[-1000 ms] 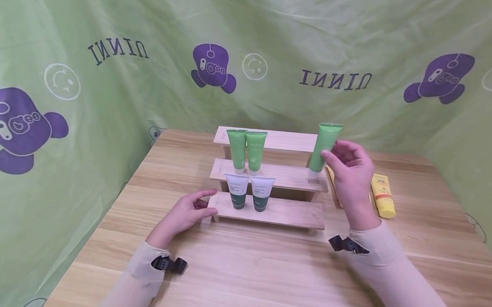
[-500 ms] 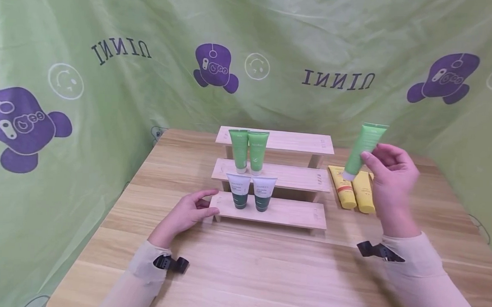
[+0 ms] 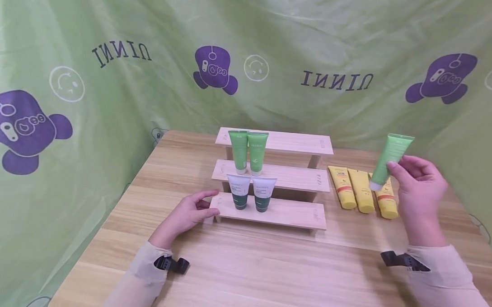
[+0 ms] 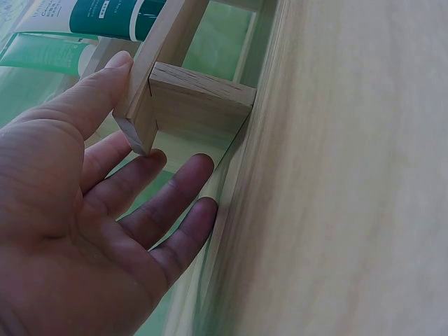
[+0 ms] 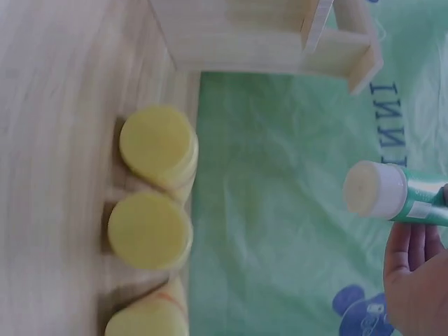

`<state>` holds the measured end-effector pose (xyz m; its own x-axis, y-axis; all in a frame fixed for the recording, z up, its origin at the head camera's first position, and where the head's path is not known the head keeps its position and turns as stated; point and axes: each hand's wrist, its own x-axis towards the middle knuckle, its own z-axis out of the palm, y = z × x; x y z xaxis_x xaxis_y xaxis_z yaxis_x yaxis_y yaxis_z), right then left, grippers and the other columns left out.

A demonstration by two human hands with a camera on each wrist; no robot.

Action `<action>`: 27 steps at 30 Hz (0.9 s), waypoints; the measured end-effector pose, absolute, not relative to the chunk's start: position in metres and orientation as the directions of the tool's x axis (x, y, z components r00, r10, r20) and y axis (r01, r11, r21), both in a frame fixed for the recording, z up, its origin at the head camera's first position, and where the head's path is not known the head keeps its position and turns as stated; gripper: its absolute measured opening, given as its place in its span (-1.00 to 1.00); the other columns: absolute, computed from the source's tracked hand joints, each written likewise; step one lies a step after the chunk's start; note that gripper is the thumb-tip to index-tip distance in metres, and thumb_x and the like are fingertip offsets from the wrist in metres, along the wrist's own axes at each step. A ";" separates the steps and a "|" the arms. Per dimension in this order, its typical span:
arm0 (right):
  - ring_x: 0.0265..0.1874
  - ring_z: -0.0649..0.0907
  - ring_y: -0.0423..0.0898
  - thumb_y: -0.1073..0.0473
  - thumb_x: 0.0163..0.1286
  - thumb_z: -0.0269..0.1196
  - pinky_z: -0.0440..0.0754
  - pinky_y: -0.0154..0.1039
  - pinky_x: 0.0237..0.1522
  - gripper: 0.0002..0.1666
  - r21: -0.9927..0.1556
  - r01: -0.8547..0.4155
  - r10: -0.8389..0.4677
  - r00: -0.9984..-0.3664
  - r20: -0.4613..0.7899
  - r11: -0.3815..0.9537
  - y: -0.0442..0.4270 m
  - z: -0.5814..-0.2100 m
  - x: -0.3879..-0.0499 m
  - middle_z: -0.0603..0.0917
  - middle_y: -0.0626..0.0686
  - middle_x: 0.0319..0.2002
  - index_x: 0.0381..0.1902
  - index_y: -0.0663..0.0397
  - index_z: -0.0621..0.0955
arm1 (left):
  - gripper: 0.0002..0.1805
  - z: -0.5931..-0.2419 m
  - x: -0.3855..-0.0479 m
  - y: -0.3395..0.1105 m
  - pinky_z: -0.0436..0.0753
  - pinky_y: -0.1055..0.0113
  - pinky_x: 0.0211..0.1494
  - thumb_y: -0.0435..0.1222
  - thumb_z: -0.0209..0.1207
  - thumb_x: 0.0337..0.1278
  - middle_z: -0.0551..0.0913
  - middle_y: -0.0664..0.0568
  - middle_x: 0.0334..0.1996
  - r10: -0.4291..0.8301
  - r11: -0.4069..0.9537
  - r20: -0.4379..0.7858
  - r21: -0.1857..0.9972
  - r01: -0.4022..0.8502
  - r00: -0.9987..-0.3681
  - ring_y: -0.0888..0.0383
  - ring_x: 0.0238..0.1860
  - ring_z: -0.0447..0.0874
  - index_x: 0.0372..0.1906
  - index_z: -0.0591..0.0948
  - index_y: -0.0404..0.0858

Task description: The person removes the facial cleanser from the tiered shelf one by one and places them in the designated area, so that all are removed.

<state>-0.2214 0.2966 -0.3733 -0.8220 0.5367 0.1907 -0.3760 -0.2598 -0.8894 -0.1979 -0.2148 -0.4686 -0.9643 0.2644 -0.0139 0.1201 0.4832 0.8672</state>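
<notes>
Four capped tubes on the three-tier wooden stand (image 3: 287, 175): two green tubes (image 3: 257, 151) on its middle tier, two white-and-dark-green tubes (image 3: 262, 194) on the bottom; contents hidden. I see left hand (image 3: 188, 213) pinching the stand's bottom-left end. Right hand (image 3: 424, 187) pinches a third green tube (image 3: 390, 159), tilted cap-down, right of the stand near three yellow tubes (image 3: 362, 193). One second ago: at the stand's middle-tier right end.

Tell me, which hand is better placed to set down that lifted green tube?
Likely the right hand: it holds the green tube off the table; the left hand pinches the lowest shelf at one end.
</notes>
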 end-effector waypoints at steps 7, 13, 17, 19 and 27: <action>-0.31 0.70 -0.24 0.41 -0.08 0.57 0.62 -0.50 -0.29 -0.48 -0.962 -0.185 0.550 -0.834 0.046 -0.200 0.333 -0.382 -0.220 0.72 -0.04 -0.29 -0.10 0.18 0.65 | -0.28 -0.468 -0.198 -0.215 0.64 0.20 -0.07 -0.08 0.42 0.06 0.70 -0.11 -0.12 0.269 0.477 -0.026 0.872 0.110 -0.963 0.06 -0.11 0.71 0.34 0.48 -0.17; -0.36 0.69 -0.33 0.23 -0.03 0.59 0.61 -0.51 -0.33 -0.47 -0.992 0.007 0.499 -0.864 -0.071 -0.130 0.362 -0.392 -0.220 0.71 -0.19 -0.30 -0.07 -0.03 0.65 | -0.28 -0.467 -0.198 -0.215 0.64 0.19 -0.06 -0.05 0.41 0.06 0.71 -0.08 -0.14 0.265 0.497 -0.027 0.860 0.113 -0.964 0.07 -0.11 0.71 0.34 0.48 -0.15; -0.36 0.65 -0.33 0.14 -0.02 0.59 0.59 -0.51 -0.36 -0.42 -0.989 0.117 0.483 -0.863 -0.146 -0.090 0.371 -0.399 -0.222 0.68 -0.25 -0.29 -0.02 -0.11 0.60 | -0.29 -0.467 -0.197 -0.215 0.64 0.20 -0.07 -0.06 0.41 0.07 0.72 -0.07 -0.16 0.266 0.497 -0.025 0.860 0.115 -0.964 0.07 -0.12 0.71 0.33 0.48 -0.16; -0.37 0.63 -0.32 0.13 -0.02 0.60 0.57 -0.51 -0.38 -0.41 -0.985 0.155 0.478 -0.861 -0.174 -0.079 0.375 -0.402 -0.222 0.67 -0.27 -0.30 -0.01 -0.12 0.60 | -0.30 -0.467 -0.197 -0.215 0.64 0.20 -0.07 -0.08 0.41 0.07 0.72 -0.08 -0.17 0.270 0.489 -0.023 0.864 0.116 -0.963 0.06 -0.13 0.71 0.33 0.48 -0.17; -0.35 0.63 -0.31 0.03 0.02 0.57 0.51 -0.45 -0.31 -0.31 -0.957 0.291 0.446 -0.855 -0.264 -0.009 0.393 -0.414 -0.228 0.63 -0.30 -0.26 0.12 -0.19 0.54 | -0.32 -0.467 -0.196 -0.214 0.63 0.16 -0.07 -0.18 0.39 0.12 0.71 -0.17 -0.15 0.282 0.457 -0.018 0.882 0.118 -0.959 0.00 -0.12 0.71 0.34 0.46 -0.25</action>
